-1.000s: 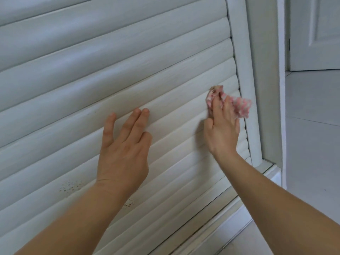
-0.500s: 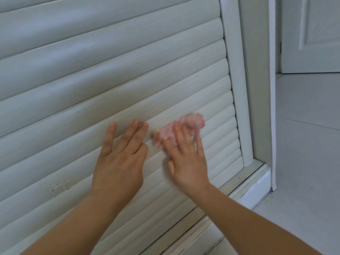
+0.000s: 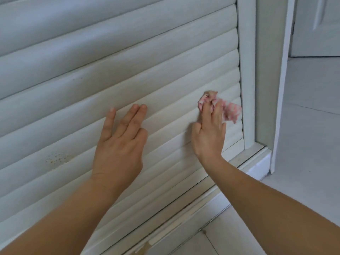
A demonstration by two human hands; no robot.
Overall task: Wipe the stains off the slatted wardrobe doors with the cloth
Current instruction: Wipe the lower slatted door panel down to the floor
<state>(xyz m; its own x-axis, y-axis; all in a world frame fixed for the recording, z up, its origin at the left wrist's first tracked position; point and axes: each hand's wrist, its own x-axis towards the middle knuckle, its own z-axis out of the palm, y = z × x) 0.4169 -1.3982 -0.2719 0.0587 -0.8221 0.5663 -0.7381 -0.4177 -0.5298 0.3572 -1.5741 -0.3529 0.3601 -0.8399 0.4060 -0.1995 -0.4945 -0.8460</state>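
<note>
A white slatted wardrobe door [image 3: 92, 70] fills most of the view. My left hand [image 3: 119, 144] lies flat on the slats with straight fingers. My right hand [image 3: 209, 131] presses a crumpled pink and white cloth [image 3: 228, 109] against a lower slat close to the door's right frame [image 3: 246, 89]. The fingers lie over the cloth, which bunches out above and to the right of them. A patch of brownish speckled stain [image 3: 57, 158] shows on a slat left of my left hand. A small dark spot [image 3: 81, 77] marks a higher slat.
The wardrobe's white base rail [image 3: 257, 159] runs along the pale tiled floor [image 3: 309, 144]. Chipped paint shows on the rail near the bottom [image 3: 165, 234]. A white panelled door [image 3: 318, 26] stands at the far right, behind a white upright edge [image 3: 281, 89].
My right hand has swept the cloth from beside my left hand back to the right, towards the door frame. My left hand has stayed flat on the slats.
</note>
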